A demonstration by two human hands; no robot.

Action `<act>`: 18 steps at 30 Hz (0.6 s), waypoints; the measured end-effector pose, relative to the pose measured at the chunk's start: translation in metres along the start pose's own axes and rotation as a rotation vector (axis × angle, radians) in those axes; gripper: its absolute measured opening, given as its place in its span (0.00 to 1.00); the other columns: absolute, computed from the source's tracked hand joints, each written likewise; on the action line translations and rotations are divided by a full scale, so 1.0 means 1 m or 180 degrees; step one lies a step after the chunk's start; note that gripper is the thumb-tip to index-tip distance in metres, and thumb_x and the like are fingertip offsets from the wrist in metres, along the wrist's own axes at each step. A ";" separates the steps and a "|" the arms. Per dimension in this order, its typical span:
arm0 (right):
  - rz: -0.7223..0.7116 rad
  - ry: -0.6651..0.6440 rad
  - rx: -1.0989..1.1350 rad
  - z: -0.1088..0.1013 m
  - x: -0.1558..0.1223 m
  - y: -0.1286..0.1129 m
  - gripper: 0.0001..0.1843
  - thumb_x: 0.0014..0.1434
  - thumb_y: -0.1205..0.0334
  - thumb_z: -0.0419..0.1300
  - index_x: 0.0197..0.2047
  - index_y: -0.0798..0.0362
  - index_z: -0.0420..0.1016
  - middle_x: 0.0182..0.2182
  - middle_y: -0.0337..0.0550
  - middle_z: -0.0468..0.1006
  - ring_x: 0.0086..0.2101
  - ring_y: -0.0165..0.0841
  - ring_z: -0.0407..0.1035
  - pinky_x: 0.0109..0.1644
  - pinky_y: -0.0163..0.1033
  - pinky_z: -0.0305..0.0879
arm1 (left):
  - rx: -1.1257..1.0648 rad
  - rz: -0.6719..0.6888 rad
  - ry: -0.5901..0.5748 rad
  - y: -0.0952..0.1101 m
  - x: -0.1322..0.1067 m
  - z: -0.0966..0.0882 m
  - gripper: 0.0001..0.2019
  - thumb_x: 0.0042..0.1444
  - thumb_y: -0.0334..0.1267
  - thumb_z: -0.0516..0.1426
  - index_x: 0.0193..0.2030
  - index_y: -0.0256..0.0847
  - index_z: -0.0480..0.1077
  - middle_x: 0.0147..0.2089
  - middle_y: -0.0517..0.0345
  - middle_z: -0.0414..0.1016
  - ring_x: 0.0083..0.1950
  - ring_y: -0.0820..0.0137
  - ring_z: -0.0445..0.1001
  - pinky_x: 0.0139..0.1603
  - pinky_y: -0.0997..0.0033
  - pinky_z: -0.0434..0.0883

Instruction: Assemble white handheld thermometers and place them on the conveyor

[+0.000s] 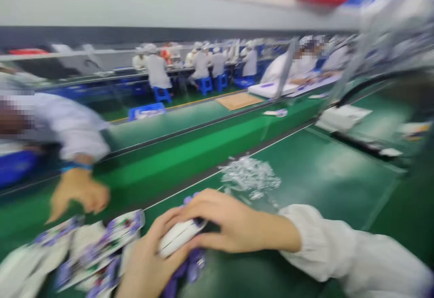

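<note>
My right hand (pixel 224 221) reaches in from the right in a white sleeve, its fingers curled over a white, rounded item (pixel 178 237) with purple-printed packaging beneath it. My left hand (pixel 149 262) comes up from the bottom edge and grips the same white item from below. The picture is smeared by motion. A pile of white and purple printed packets (pixel 88 248) lies on the green table at lower left.
A co-worker's hand (pixel 79 196) with a blue wristband hangs over the green conveyor belt (pixel 190 146) at left. A heap of clear plastic scraps (pixel 251 176) lies ahead. Workers in white sit on blue stools in the background. White trays (pixel 342 117) rest at right.
</note>
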State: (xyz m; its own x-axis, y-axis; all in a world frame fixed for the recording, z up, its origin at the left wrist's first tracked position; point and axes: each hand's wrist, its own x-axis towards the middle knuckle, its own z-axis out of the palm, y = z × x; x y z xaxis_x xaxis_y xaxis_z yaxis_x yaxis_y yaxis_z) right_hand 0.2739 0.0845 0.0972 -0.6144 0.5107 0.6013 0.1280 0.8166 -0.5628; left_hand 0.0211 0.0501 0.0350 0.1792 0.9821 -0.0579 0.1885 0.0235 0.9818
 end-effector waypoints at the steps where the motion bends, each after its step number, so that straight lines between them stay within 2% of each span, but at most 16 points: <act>1: 0.0220 0.0155 0.0126 0.000 -0.001 -0.002 0.17 0.70 0.54 0.70 0.57 0.55 0.79 0.48 0.49 0.85 0.49 0.36 0.78 0.57 0.41 0.75 | 0.0486 0.0343 0.0154 0.012 -0.002 -0.003 0.29 0.53 0.41 0.77 0.61 0.52 0.80 0.56 0.56 0.87 0.56 0.53 0.85 0.55 0.64 0.82; 2: 0.0532 0.0203 0.0238 -0.001 -0.002 -0.002 0.15 0.69 0.56 0.71 0.54 0.52 0.80 0.47 0.47 0.85 0.48 0.36 0.79 0.54 0.41 0.76 | 0.0828 0.0730 0.0153 0.022 -0.001 -0.004 0.26 0.55 0.43 0.76 0.60 0.51 0.81 0.56 0.55 0.87 0.55 0.53 0.86 0.55 0.63 0.82; 4: 0.0975 0.0273 0.0436 -0.002 -0.003 0.001 0.13 0.67 0.57 0.73 0.52 0.49 0.81 0.47 0.45 0.84 0.48 0.37 0.79 0.54 0.43 0.76 | 0.1195 0.1466 -0.0087 0.035 0.003 -0.006 0.22 0.63 0.47 0.71 0.63 0.48 0.81 0.58 0.50 0.87 0.55 0.54 0.86 0.61 0.60 0.81; 7: 0.1358 0.0230 0.0813 -0.003 -0.002 0.004 0.18 0.64 0.51 0.74 0.54 0.47 0.82 0.49 0.45 0.83 0.50 0.39 0.80 0.55 0.45 0.79 | 0.1402 0.2046 -0.0056 0.042 0.005 -0.006 0.22 0.69 0.47 0.66 0.66 0.44 0.78 0.59 0.46 0.86 0.56 0.56 0.86 0.60 0.60 0.81; 11: 0.1519 0.0221 0.1009 -0.001 -0.001 0.002 0.19 0.62 0.43 0.75 0.50 0.46 0.85 0.44 0.45 0.82 0.46 0.39 0.81 0.50 0.45 0.81 | 0.1301 0.2283 -0.0093 0.043 0.001 -0.004 0.20 0.72 0.44 0.64 0.67 0.41 0.77 0.60 0.45 0.86 0.57 0.58 0.86 0.59 0.63 0.82; 13: 0.1529 0.0288 0.1046 0.001 -0.002 0.002 0.19 0.61 0.43 0.75 0.48 0.46 0.86 0.41 0.44 0.82 0.43 0.38 0.80 0.46 0.43 0.81 | 0.1278 0.2362 -0.0066 0.042 -0.001 -0.002 0.19 0.73 0.42 0.63 0.67 0.41 0.77 0.59 0.46 0.86 0.58 0.59 0.86 0.59 0.65 0.82; 18: 0.1785 0.0354 0.1571 0.007 -0.004 0.004 0.17 0.60 0.45 0.77 0.45 0.47 0.86 0.38 0.41 0.78 0.37 0.33 0.78 0.41 0.39 0.80 | 0.1384 0.2459 0.0052 0.037 -0.001 0.000 0.17 0.74 0.43 0.61 0.65 0.41 0.77 0.55 0.48 0.88 0.50 0.63 0.88 0.52 0.70 0.83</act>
State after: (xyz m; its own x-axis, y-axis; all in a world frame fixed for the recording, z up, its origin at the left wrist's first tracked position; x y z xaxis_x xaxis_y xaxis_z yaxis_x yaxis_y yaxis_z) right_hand 0.2716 0.0834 0.0886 -0.4744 0.8598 0.1888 0.0189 0.2244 -0.9743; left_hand 0.0281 0.0500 0.0710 0.3951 0.6969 0.5985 0.3714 -0.7171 0.5898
